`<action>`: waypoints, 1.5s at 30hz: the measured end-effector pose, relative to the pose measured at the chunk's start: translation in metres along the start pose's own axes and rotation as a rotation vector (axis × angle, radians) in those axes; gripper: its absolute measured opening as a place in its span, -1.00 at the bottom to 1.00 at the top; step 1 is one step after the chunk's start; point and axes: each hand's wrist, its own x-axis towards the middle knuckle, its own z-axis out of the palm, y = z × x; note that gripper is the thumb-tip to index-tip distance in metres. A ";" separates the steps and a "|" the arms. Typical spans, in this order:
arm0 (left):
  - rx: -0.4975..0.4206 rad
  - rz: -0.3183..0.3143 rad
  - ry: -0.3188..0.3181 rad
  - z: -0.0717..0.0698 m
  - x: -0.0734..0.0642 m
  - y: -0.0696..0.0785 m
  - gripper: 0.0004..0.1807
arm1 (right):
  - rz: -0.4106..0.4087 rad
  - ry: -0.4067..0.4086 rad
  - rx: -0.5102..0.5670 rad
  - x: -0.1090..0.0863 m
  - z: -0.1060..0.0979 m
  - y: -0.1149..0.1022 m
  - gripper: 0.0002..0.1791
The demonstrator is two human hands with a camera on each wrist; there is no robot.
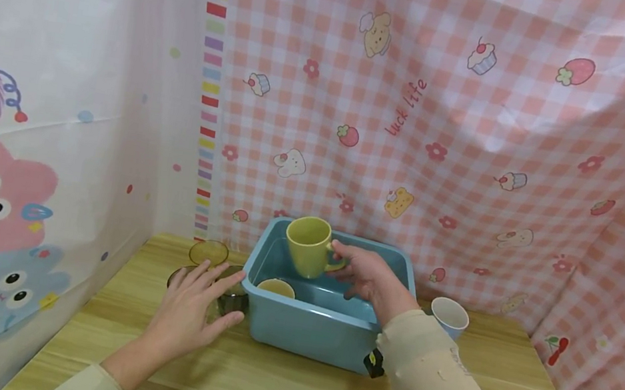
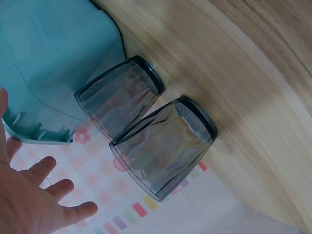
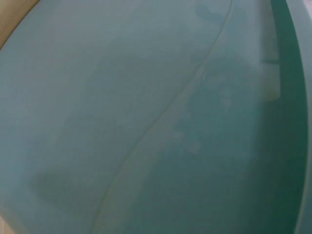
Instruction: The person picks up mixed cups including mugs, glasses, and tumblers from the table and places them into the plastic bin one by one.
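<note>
In the head view my right hand [image 1: 370,276] holds a yellow-green mug [image 1: 307,248] by its handle, over the blue plastic bin [image 1: 310,333]. The mug stands nearly upright with its mouth up. Inside the bin's left end shows the rim of a yellow cup [image 1: 277,287]. My left hand [image 1: 192,308] hovers left of the bin with fingers spread, holding nothing. Beyond it, partly hidden, are dark clear tumblers; the left wrist view shows one tumbler [image 2: 122,100] beside the bin and another tumbler [image 2: 165,146] next to it. The right wrist view shows mostly the bin's blue wall [image 3: 146,122].
An amber glass [image 1: 209,252] stands behind the dark tumblers. Right of the bin is a light blue cup [image 1: 450,315], partly behind my right sleeve. The wooden table [image 1: 259,389] meets a pink checked cloth [image 1: 312,114] at the back.
</note>
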 end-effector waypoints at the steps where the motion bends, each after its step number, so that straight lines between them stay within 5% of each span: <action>1: -0.002 -0.002 -0.003 0.000 0.000 0.000 -0.20 | 0.002 -0.001 -0.003 0.000 0.000 0.000 -0.59; 45: -0.005 -0.018 -0.031 -0.003 -0.001 0.001 -0.19 | 0.011 0.001 -0.105 0.011 0.011 0.018 -0.59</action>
